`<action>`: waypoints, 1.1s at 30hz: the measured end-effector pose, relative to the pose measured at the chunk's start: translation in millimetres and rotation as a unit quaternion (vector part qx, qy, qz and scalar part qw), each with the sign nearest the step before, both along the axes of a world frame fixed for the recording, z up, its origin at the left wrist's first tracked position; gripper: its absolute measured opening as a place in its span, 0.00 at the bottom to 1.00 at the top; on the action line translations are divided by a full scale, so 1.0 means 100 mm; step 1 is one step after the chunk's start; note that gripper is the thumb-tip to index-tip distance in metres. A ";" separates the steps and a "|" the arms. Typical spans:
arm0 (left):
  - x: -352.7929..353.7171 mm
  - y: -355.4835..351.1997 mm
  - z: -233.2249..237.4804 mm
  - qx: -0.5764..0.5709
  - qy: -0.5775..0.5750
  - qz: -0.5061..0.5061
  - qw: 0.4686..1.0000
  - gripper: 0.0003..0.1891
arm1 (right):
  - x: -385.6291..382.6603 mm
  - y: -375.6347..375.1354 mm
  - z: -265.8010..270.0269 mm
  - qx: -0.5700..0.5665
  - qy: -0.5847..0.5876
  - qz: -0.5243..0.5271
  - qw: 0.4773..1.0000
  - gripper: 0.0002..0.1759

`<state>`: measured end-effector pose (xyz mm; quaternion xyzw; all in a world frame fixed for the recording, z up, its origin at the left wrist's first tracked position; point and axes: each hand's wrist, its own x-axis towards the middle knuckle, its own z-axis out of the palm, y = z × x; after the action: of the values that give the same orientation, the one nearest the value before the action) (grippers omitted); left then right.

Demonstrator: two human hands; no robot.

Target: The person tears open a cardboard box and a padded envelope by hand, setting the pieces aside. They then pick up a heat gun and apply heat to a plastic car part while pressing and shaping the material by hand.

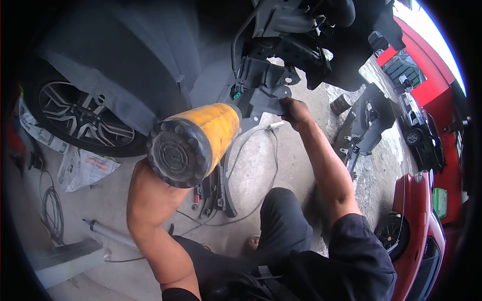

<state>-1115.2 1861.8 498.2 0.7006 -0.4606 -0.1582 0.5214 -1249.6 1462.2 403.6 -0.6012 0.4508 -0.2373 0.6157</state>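
Right hand clamped on the right end of the black bracket at far centre, seemingly to steady it.
The yellow cylinder sits nearer and left, long axis running near-left to far-right, black end facing near; the left hand's fingers are hidden behind, so its grip cannot be told.

A scuffed yellow cylinder lay slanted, ridged black end facing the viewer; an angular dark bracket sat beyond it.
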 end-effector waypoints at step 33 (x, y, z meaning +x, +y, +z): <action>0.01 -0.25 -0.02 -0.032 -0.059 0.054 0.996 0.17 | 0.14 -0.01 0.11 0.158 -0.068 0.029 0.985 0.22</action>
<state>-1114.1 1837.1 496.6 0.7157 -0.4568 -0.0737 0.5232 -1235.4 1460.9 414.4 -0.4915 0.4224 -0.1855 0.7387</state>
